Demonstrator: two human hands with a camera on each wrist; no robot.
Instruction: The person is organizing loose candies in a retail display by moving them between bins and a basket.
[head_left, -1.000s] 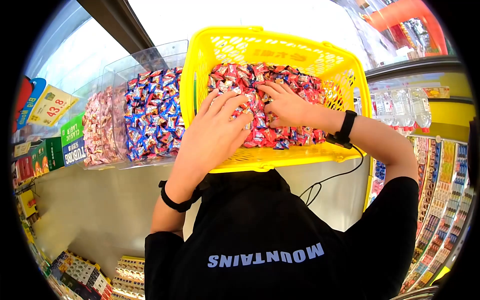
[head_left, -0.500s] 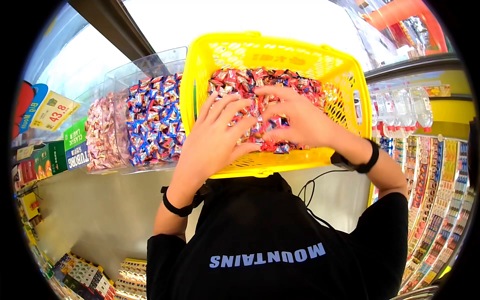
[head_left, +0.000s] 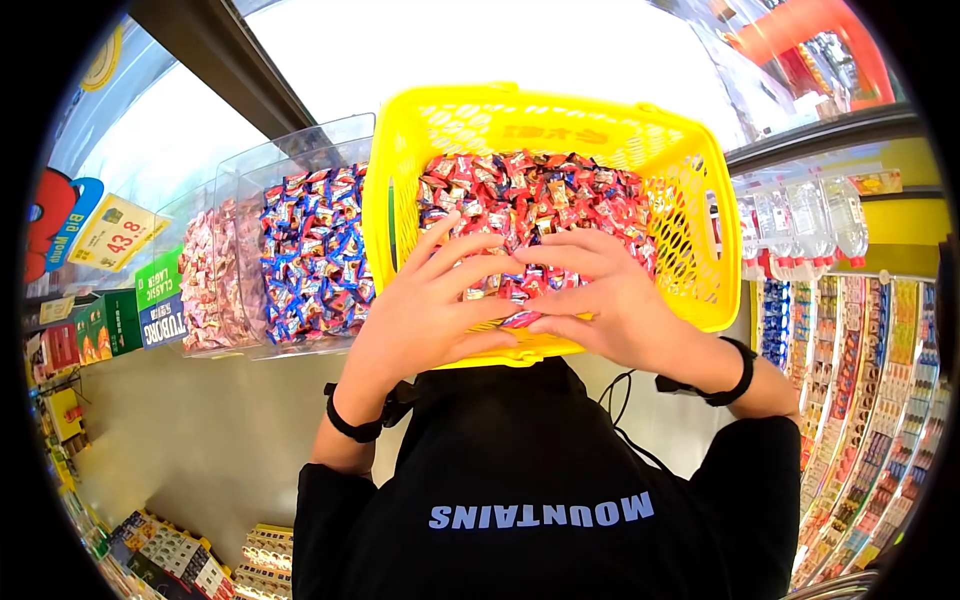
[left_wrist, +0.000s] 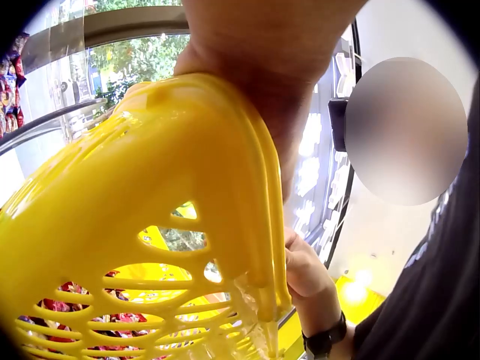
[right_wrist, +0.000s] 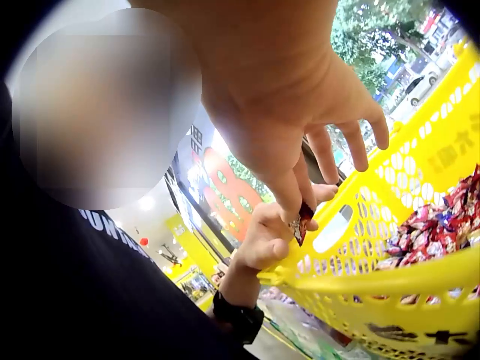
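Observation:
A yellow shopping basket (head_left: 712, 305) holds a heap of red and blue wrapped candies (head_left: 540, 195). Over its near rim my two hands come together, fingertips pointing at each other. My right hand (head_left: 610, 305) pinches one red wrapped candy (right_wrist: 301, 224) between thumb and forefinger, as the right wrist view shows. Just across from it is my left hand (head_left: 425, 305), its fingers spread and fairly straight, the tips close to that candy. In the left wrist view the basket wall hides most of the fingers.
Clear bins of blue-and-red candies (head_left: 315, 250) and pink candies (head_left: 215, 275) stand left of the basket. A price sign (head_left: 122, 235) is beyond them. To the right are water bottles (head_left: 805, 220) and shelves of small goods (head_left: 860, 400). A cable (head_left: 622, 405) hangs near the right wrist.
My right hand has left the candy heap and drawn back toward the near rim, now with a candy in its fingers. My left hand has moved slightly nearer the rim.

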